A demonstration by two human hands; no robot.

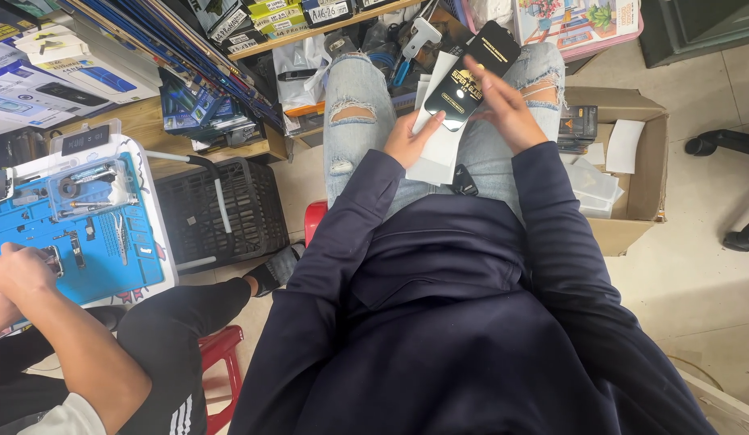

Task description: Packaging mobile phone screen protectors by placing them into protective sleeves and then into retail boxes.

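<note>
Head view, looking down over a dark navy jacket [439, 322] to a lap in ripped pale jeans [354, 113]: flat black packet [469, 74], long and phone-shaped, held up above the knees between both hands. Left hand [408, 141] under the lower end, thumb on the front face, fingers closed around the packet together with a sheaf of white sheets [439, 149] behind it. Right hand [503, 105] laid against the packet's right edge, fingers [481, 71] spread flat across the glossy face, touching rather than clamping.

Judged from its thinness: light, stiff across the flat but probably easy to crack if bent, with a slick printed skin likely to slide under bare fingertips. Safest hold along the two long edges or at the lower end, pinched thumb to fingers, never pressed in the middle. White sheets limp and loose, apt to slip out unless held with the packet.

To the right, an open cardboard box [632, 121] on the floor with more white sheets and small dark boxes inside. To the left, a black plastic crate [229, 209], and a co-worker's hand [20, 274] busy over a blue work mat [109, 242] on a tabletop
</note>
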